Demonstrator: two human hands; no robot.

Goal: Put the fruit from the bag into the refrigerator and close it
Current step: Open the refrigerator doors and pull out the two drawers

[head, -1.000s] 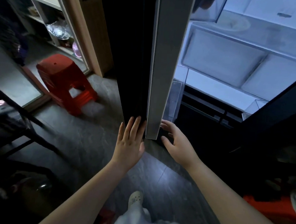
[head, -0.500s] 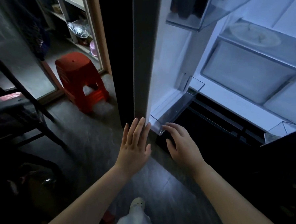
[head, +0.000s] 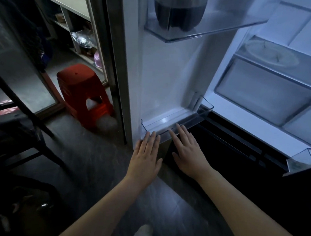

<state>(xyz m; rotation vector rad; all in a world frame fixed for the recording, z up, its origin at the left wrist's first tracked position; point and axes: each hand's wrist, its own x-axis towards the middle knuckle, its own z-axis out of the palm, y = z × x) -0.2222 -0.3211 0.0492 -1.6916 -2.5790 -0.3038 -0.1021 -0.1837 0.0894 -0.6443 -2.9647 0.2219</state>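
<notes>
Now both hands are down at the foot of the open white refrigerator door (head: 168,73). The left hand (head: 145,157) is flat, fingers straight and together, tips against the door's bottom corner. The right hand (head: 187,152) is just beside it, fingers straight and slightly spread, tips touching the front of the clear plastic lower door bin (head: 187,119). Higher up, a dark round-bottomed bottle (head: 178,14) sits in the clear upper door shelf (head: 218,29). To the right, the lit refrigerator compartment (head: 260,91) stands open, with a pale round plate (head: 269,53) on its glass shelf. A red plastic stool (head: 84,94) stands on the dark floor (head: 101,169), left of the door.
</notes>
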